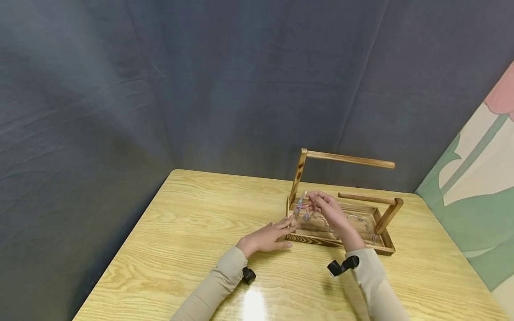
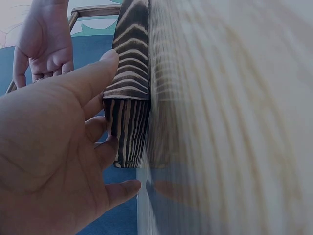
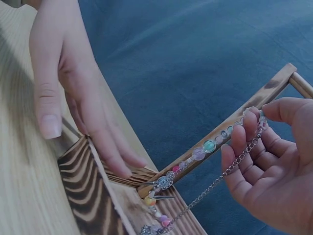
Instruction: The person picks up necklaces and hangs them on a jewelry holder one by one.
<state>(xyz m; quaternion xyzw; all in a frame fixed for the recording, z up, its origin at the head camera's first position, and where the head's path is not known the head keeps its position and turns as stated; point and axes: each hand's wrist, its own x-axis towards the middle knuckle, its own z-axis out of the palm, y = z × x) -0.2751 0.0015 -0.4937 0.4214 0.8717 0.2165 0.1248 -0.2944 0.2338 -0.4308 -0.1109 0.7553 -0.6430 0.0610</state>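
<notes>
My right hand pinches one end of a beaded chain, pastel and clear beads with a silver chain strand, above the left end of a wooden tray. The beads slope down from the fingertips to the tray end in the right wrist view. At the tray's front left corner lies my left hand, fingers stretched toward the end wall. Its thumb is in front of the tray, and in the left wrist view its fingers rest around the striped corner. More silver chain lies inside the tray.
A wooden post with a horizontal bar rises from the tray's left end. A lower bar on a second post extends at the right end. Behind the wooden table hangs a dark curtain.
</notes>
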